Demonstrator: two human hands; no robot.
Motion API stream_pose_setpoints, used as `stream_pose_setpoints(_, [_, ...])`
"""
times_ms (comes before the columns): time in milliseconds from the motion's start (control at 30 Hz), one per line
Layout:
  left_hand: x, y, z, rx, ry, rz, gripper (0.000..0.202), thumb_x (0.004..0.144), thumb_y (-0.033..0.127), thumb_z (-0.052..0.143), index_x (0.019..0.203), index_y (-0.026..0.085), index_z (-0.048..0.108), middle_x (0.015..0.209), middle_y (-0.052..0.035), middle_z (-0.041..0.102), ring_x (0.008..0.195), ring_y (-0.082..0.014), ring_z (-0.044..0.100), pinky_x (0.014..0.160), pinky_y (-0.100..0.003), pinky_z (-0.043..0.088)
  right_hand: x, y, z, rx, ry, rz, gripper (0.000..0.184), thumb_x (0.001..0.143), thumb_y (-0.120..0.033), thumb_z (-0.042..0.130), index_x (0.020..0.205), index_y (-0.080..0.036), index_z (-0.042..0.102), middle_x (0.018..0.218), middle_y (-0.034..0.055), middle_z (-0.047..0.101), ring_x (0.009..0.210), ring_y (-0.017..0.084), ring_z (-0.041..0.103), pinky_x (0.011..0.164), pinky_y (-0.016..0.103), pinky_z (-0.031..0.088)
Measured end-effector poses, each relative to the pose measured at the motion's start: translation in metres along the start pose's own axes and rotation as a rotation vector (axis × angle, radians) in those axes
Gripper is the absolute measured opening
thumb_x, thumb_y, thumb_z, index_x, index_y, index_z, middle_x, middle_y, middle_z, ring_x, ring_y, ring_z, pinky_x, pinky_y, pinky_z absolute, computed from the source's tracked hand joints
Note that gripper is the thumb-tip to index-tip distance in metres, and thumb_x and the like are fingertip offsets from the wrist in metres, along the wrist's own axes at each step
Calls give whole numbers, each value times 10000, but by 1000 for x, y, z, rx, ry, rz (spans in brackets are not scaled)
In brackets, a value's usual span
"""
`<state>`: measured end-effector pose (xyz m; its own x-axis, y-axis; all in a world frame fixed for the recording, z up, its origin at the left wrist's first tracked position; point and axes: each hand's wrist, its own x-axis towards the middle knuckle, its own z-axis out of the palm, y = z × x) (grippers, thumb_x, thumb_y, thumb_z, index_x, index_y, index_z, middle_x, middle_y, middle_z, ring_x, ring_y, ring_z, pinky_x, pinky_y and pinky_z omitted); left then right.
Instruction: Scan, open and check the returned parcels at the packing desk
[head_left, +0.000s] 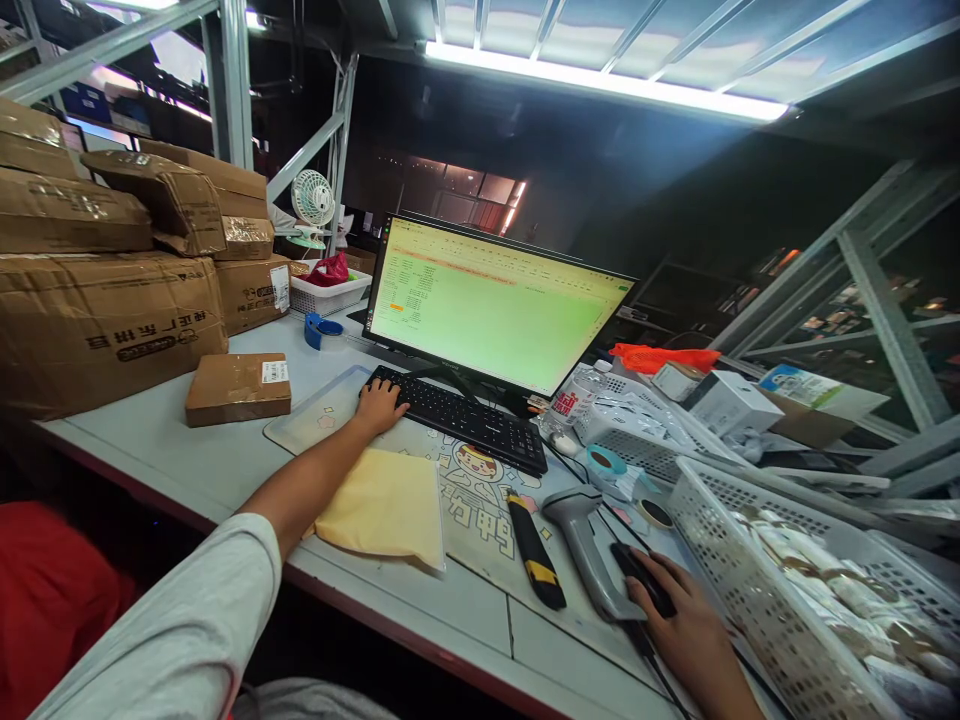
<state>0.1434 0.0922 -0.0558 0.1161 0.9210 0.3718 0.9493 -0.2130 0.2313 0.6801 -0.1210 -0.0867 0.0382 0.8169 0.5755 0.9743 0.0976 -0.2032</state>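
Note:
My left hand [381, 405] lies flat on the left end of a black keyboard [469, 420], fingers spread over the keys. Under my right hand [679, 610] is a black computer mouse [643, 580], with my fingers curved round it. Just left of the mouse, a grey barcode scanner [589, 550] lies on the printed desk mat [480, 505]. A black and yellow box cutter [534, 550] sits beside the scanner. Near my left forearm is a pale yellow packet [386, 505] in a clear sleeve. Behind the keyboard a monitor [487, 310] displays a spreadsheet.
Cardboard boxes [105, 320] are stacked on the left, with a small flat box [238, 390] in front. A blue tape dispenser [322, 330] stands near a white basket [330, 290]. Close to my right hand is a perforated white basket [750, 580] of wrapped items. Tape rolls [604, 460] lie behind.

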Motion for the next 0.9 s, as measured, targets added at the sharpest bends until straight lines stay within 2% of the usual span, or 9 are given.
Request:
stream_pose_setpoints(333, [-1, 0, -2, 8, -3, 9, 525, 1021, 529, 448, 1394, 183, 578, 1486, -176, 527, 1386, -374, 423, 1087, -505, 444, 2, -3, -4, 45, 5, -21, 544, 890, -620, 512, 1213, -244, 736, 1282, 120, 666, 1174, 346, 672, 1046, 537, 550])
stream_pose_setpoints(500, [-2, 2, -3, 7, -5, 25, 563, 1016, 535, 455, 1410, 150, 569, 1493, -193, 517, 1379, -384, 427, 1084, -527, 447, 1, -3, -3, 38, 2, -23, 540, 892, -614, 507, 1212, -243, 735, 1272, 117, 670, 1170, 332, 675, 1042, 514, 554])
stream_pose_setpoints(900, [-2, 0, -4, 12, -29, 73, 527, 1006, 592, 461, 1330, 232, 669, 1518, -149, 501, 1413, -379, 391, 1075, -536, 456, 2, -1, -1, 24, 9, -10, 566, 884, -620, 498, 1217, -225, 731, 1285, 128, 670, 1178, 338, 673, 1070, 517, 536])
